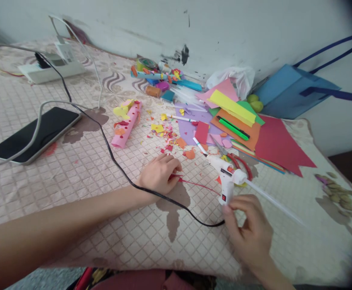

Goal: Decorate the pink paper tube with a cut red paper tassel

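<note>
My left hand [160, 173] rests on the tablecloth with its fingers closed on one end of a thin red strand [198, 185]. A small bit of red shows at the fingertips; its shape is mostly hidden. The strand runs right, toward the glue gun. My right hand [251, 229] pinches the lower handle of the white hot glue gun [226, 181], whose nozzle points up and left. A long clear glue stick [275, 202] sticks out of its back. From the handle, a black cord [112, 155] passes over my left wrist.
Red-handled scissors [239, 163] lie just behind the glue gun. Paper scraps [169, 137], a pink paper tube [127, 127] and coloured sheets [281, 145] cover the far side. A tablet-like device [37, 133] and a power strip [52, 70] are left; a blue bag [290, 90] stands right.
</note>
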Demonstrator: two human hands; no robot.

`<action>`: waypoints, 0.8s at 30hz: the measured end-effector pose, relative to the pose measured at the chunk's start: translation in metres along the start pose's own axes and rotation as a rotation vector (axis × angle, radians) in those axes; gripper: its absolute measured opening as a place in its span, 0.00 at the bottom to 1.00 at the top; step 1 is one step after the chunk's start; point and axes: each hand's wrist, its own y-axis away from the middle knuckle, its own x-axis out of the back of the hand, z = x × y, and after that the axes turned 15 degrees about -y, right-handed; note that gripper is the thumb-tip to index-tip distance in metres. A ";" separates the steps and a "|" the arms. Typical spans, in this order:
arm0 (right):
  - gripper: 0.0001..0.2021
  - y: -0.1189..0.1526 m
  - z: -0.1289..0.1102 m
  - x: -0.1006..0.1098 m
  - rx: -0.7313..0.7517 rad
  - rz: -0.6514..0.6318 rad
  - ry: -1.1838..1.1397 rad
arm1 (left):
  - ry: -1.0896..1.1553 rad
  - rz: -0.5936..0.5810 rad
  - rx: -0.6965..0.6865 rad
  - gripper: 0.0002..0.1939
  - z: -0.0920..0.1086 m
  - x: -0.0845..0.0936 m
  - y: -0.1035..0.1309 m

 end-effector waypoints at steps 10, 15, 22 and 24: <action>0.21 -0.042 -0.019 -0.038 0.097 -0.552 0.207 | 0.005 0.027 -0.020 0.07 -0.002 -0.002 -0.001; 0.24 -0.041 -0.015 -0.043 0.097 -0.589 0.279 | 0.007 0.039 -0.021 0.08 -0.002 -0.003 0.000; 0.21 -0.038 -0.013 -0.036 0.084 -0.591 0.250 | -0.012 0.041 -0.025 0.08 -0.003 -0.003 -0.001; 0.21 -0.037 -0.014 -0.035 0.087 -0.570 0.204 | -0.008 0.043 -0.021 0.08 -0.003 -0.003 -0.001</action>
